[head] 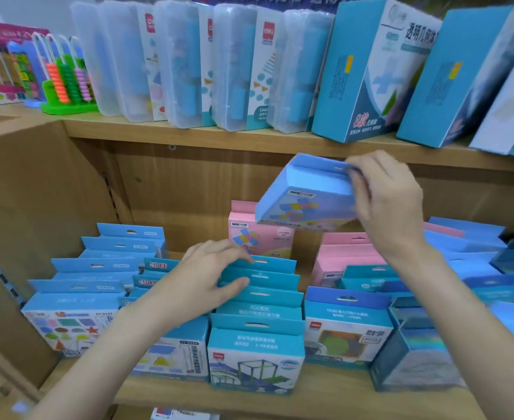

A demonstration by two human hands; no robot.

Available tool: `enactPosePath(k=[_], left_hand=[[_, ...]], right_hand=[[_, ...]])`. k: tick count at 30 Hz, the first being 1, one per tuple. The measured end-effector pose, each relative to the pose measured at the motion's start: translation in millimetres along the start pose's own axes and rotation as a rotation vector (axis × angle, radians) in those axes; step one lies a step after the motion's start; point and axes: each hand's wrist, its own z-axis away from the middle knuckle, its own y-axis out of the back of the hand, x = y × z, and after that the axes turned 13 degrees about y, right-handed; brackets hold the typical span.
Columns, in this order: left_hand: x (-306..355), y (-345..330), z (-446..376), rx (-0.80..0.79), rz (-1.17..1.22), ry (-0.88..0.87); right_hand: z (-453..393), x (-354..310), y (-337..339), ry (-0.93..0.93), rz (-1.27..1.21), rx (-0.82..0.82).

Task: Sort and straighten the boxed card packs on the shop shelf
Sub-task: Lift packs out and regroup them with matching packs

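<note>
Two bare hands work a wooden shop shelf point(280, 386) of boxed card packs.
The right hand point(383, 201) holds one tilted light-blue cardboard pack point(307, 192) by its hang-tab, lifted above two pink packs point(261, 234). The left hand point(207, 277) lies spread, gripping nothing, on a row of four teal hang-tab packs point(258, 328); the front one bears a red "deli" logo. Left packs read "CY-0157".
</note>
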Motion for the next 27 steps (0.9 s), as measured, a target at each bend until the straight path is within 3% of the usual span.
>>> enactPosePath(k=[4, 8, 12, 16, 21, 27], left_hand=[[19, 0, -1, 0.130, 0.095, -0.079], [54, -11, -7, 0.133, 0.147, -0.187], [89, -29, -11, 0.101, 0.205, -0.271], [120, -48, -17, 0.072, 0.203, -0.297], [165, -76, -23, 0.124, 0.165, -0.316], [197, -112, -23, 0.151, 0.080, -0.177]], right_hand=[[3, 14, 67, -0.149, 0.056, 0.189], [24, 29, 139, -0.290, 0.058, 0.215], [55, 58, 197, -0.477, -0.092, 0.180], [82, 81, 244, -0.480, -0.092, -0.059], [125, 105, 256, -0.351, -0.095, -0.560], [192, 122, 205, -0.321, -0.127, -0.759]])
